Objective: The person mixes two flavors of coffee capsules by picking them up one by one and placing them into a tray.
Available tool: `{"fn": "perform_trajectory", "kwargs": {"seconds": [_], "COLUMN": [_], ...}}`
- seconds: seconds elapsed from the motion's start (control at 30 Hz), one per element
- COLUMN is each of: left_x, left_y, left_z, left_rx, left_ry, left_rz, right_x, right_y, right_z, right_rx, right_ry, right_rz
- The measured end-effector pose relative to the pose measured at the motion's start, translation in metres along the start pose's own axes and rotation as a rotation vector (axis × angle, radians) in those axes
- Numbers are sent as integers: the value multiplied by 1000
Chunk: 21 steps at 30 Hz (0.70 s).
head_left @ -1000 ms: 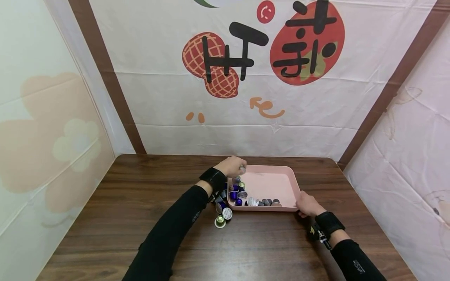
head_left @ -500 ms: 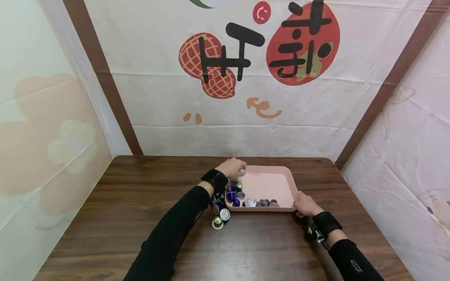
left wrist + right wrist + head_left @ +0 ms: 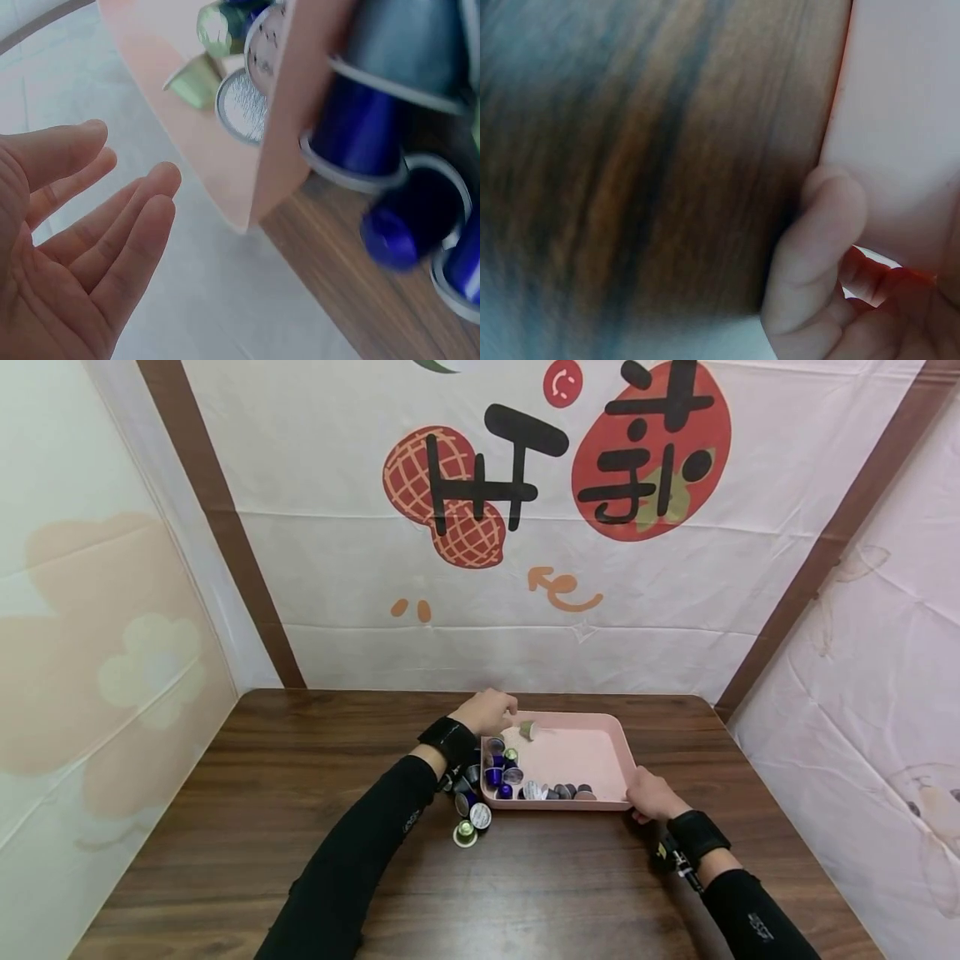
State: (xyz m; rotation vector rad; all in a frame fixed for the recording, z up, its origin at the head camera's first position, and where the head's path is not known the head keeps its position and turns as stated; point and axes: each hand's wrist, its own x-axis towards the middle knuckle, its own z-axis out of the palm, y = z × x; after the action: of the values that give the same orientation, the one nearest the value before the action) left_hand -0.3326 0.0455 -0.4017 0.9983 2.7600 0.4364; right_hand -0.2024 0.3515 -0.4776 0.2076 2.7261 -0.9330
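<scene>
My left hand (image 3: 489, 712) hovers over the far left corner of the pink tray (image 3: 581, 745). In the left wrist view its fingers (image 3: 142, 240) are extended and apart from the thumb, with nothing between them. A pale green coffee capsule (image 3: 528, 730) is in the far part of the tray, just right of this hand. Several blue, silver and green capsules (image 3: 493, 775) crowd the tray's left side. Grey and white ones (image 3: 570, 792) line its near edge. My right hand (image 3: 654, 795) grips the tray's near right corner, with a curled finger (image 3: 817, 232) against the outer wall.
More capsules lie on the wooden table (image 3: 570, 885) outside the tray's left wall, including a white-lidded one (image 3: 480, 816) and a green one (image 3: 465, 834). A printed cloth (image 3: 352, 660) hangs behind the table's far edge.
The left hand has let go of a capsule, which now sits in the tray's far part, and has drawn back slightly left. The right hand keeps its hold on the tray corner.
</scene>
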Motion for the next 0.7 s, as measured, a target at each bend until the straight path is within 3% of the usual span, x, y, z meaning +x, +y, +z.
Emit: {"fn": "perform_trajectory", "kwargs": {"seconds": [0.2, 0.33, 0.53, 0.7], "left_x": [-20, -39, -65, -80], "left_y": [-21, -35, -55, -64], "left_z": [-9, -13, -8, -1], "left_rx": [13, -29, -18, -68], "left_ry": [1, -15, -53, -75], "left_rz": [-9, -34, -30, -11], "right_x": [1, 2, 0, -3], "right_y": [0, 0, -3, -5], "right_z": [1, 0, -2, -5], "right_rx": [11, 10, 17, 19], "right_ry": [-1, -7, -22, -32], "right_rz": [1, -6, -9, -21]}}
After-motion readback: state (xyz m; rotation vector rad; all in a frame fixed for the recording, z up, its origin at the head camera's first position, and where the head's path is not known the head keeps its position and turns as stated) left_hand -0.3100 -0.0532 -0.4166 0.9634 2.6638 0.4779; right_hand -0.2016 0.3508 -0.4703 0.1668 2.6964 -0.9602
